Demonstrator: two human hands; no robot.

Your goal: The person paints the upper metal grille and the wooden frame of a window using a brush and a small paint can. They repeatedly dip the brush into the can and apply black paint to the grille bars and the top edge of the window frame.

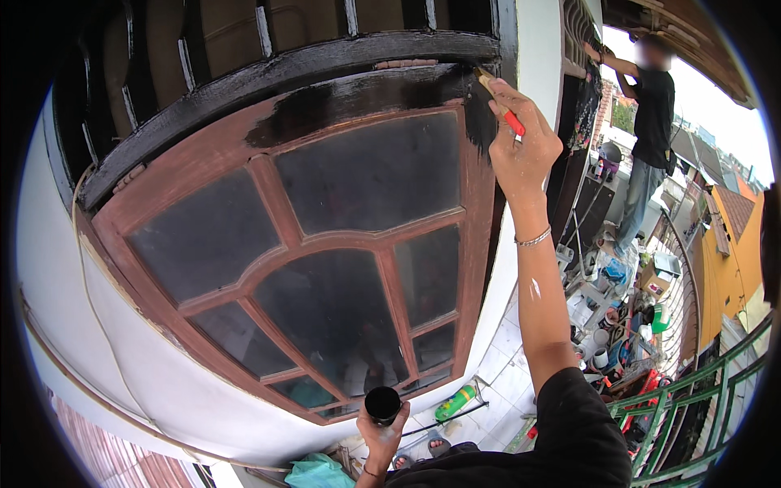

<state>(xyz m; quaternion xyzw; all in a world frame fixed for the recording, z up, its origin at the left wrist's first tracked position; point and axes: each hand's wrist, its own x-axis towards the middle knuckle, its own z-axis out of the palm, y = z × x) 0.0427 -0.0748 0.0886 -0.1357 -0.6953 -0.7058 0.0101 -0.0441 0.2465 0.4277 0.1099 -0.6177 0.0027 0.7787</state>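
Note:
My right hand (527,154) is raised and closed round a paintbrush (512,120) with a red-ended handle. Its bristles meet the upper right corner of a reddish-brown wooden window frame (271,195) fitted with several glass panes. Glossy black paint (325,110) covers part of the frame's top rail and runs down the upper right side; the other bars are brown. Low in front of the window, my left hand (381,437) grips a dark cup (382,403). What the cup contains is too dark to make out.
Black wooden bars (342,53) stand above the window, between white walls (538,49). A green bottle (455,403) lies on the tiled floor. At right are a person in a black shirt (653,114), cluttered household goods (610,325) and a green metal railing (675,398).

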